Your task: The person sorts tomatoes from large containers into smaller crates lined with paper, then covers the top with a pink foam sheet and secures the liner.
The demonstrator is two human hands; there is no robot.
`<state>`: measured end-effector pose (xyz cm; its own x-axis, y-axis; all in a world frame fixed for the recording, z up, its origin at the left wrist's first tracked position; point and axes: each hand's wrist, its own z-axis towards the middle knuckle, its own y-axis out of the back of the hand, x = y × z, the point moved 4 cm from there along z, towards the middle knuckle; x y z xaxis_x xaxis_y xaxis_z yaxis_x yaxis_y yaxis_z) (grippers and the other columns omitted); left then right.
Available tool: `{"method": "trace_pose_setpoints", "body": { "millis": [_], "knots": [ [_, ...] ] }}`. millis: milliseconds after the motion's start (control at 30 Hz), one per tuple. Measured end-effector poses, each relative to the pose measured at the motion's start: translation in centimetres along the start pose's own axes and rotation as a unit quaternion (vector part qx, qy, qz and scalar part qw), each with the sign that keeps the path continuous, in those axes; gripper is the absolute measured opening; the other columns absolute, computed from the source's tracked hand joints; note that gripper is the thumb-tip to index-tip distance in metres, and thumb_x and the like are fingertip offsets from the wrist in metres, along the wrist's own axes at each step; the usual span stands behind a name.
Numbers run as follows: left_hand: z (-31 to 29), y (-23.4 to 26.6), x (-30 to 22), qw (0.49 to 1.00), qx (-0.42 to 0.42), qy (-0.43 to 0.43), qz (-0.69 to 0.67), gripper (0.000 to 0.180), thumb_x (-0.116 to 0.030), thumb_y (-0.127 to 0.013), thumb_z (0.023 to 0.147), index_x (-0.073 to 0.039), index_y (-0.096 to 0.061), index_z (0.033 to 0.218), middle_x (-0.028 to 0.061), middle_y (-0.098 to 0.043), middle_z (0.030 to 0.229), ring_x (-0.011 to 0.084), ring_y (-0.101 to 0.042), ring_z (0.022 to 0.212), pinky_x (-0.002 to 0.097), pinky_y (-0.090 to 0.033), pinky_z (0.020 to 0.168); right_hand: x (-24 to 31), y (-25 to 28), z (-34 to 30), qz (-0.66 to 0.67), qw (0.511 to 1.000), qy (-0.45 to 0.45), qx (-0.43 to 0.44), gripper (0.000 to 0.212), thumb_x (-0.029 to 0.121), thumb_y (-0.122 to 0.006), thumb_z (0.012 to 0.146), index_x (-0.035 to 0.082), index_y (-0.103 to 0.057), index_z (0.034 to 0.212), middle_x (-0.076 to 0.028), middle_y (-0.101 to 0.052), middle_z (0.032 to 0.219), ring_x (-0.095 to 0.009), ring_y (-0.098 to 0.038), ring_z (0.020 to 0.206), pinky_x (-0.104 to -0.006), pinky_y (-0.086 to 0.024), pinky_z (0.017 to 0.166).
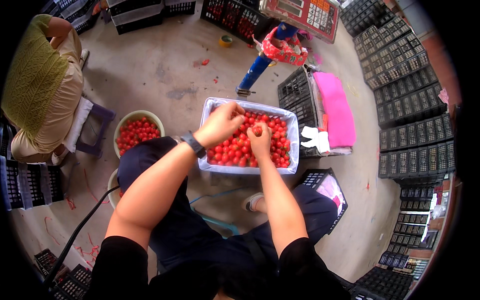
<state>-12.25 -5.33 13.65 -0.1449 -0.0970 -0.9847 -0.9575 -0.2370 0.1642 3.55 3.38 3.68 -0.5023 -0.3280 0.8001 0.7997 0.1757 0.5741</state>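
Note:
In front of my knees, a crate lined with white plastic (294, 145) is filled with small red cherry tomatoes (230, 154). My left hand (222, 123), with a dark band on the wrist, reaches over the crate's far left part. Its fingers are curled together above the tomatoes, and whatever lies between them is hidden. Beside it, near the middle of the crate, my right hand (261, 144) is closed with thumb and fingertips round a cherry tomato (257, 131).
Left of the crate stands a round pale bowl (116, 145) of tomatoes. Beyond rises a blue post (255, 72) carrying a red scale (320, 17). Black crates (300, 95) with pink cloth (334, 107) stand right. Another person (45, 85) sits left. Tape (225, 41) lies on the floor.

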Motion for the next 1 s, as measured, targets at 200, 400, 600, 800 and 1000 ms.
{"method": "trace_pose_setpoints", "body": {
  "millis": [200,400,600,800,1000],
  "knots": [
    [-0.3,-4.6,3.0,0.987,-0.002,-0.088,0.136,0.04,-0.019,-0.062,0.074,0.0,-0.049,0.106,0.0174,-0.053,0.094,0.0263,-0.054,0.088,0.0334,-0.044,0.075,2.2,0.2,-1.2,0.018,1.0,0.014,0.011,0.022,0.015,-0.065,0.071,0.006,-0.05,0.084,-0.013,-0.047,0.094,-0.028,-0.047,0.09,-0.035,-0.038,0.082],
    [0.1,-5.5,2.9,0.972,0.031,-0.085,0.218,0.026,-0.018,-0.065,0.068,-0.003,-0.058,0.088,0.0125,-0.054,0.08,0.0264,-0.056,0.074,0.036,-0.045,0.065,3.5,0.6,-2.8,0.007,0.999,0.047,-0.009,0.021,0.003,-0.063,0.069,0.004,-0.05,0.087,-0.013,-0.048,0.091,-0.026,-0.046,0.088,-0.032,-0.04,0.076],
    [0.7,-5.2,2.6,0.985,0.07,-0.004,0.155,0.023,-0.023,-0.058,0.075,-0.001,-0.058,0.083,0.0123,-0.06,0.083,0.0213,-0.059,0.074,0.031,-0.047,0.064,1.5,-0.8,-4.1,0.34,0.904,-0.227,0.124,0.017,0.007,-0.058,0.079,0.008,-0.049,0.093,-0.001,-0.053,0.079,-0.009,-0.049,0.059,-0.0212,-0.039,0.047],
    [1.6,-4.7,2.7,0.876,0.009,0.171,-0.452,0.023,-0.023,-0.048,0.084,-0.005,-0.051,0.097,0.0055,-0.055,0.085,0.0165,-0.054,0.071,0.0284,-0.045,0.065,0.7,0.0,-4.6,0.756,0.527,-0.36,0.144,0.012,0.017,-0.05,0.084,0.011,-0.05,0.095,-0.006,-0.052,0.085,-0.014,-0.05,0.074,-0.0171,-0.035,0.038],
    [1.6,-0.5,15.0,0.751,-0.121,0.318,-0.565,0.014,-0.016,-0.042,0.082,-0.006,-0.044,0.092,0.0075,-0.05,0.088,0.0185,-0.05,0.074,0.0312,-0.046,0.068,0.4,1.7,-5.4,0.834,0.415,-0.346,0.107,0.012,0.015,-0.053,0.08,0.009,-0.055,0.089,-0.014,-0.052,0.1,-0.024,-0.051,0.079,-0.0173,-0.036,0.036]
  ]
}}
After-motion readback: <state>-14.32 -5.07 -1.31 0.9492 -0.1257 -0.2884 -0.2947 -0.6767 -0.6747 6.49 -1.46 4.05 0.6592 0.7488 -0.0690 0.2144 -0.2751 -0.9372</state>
